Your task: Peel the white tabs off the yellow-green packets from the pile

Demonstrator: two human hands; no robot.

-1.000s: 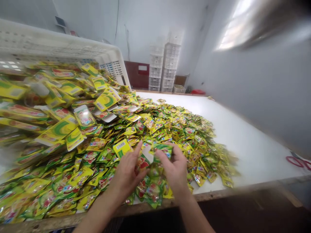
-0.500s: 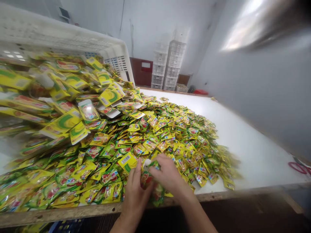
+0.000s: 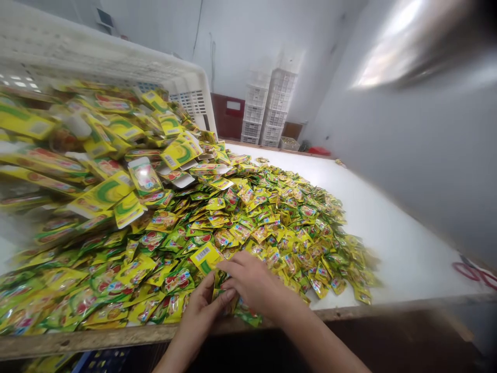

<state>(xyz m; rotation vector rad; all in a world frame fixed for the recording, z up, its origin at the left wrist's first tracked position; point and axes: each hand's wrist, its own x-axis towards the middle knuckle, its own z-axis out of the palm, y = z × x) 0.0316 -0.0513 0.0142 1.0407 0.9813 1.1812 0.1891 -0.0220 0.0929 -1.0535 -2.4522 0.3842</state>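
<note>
My left hand (image 3: 204, 306) is closed at the table's front edge, thumb and fingers around a small carton that is mostly hidden. Over it bends my right hand (image 3: 252, 282), fingers curled down against the left fingertips; whatever they pinch is covered. Just beyond the fingertips a yellow carton (image 3: 205, 257) with a barcode lies on the pile. Shiny yellow and green sachets (image 3: 267, 233) with fruit pictures spread around both hands. A green sachet (image 3: 248, 314) lies at the table edge under my right hand.
A white plastic crate (image 3: 190, 83), tipped on its side at the left, spills yellow cartons (image 3: 104, 194). Red-handled scissors (image 3: 469, 272) lie on the white table (image 3: 392, 233) at the right. Stacked crates (image 3: 277, 103) stand by the back wall. Below the table is a blue crate (image 3: 103, 361).
My right hand has moved slightly left and turned down over the left fingertips. My left hand has tipped lower. The carton's white flap, seen between them before, is now covered.
</note>
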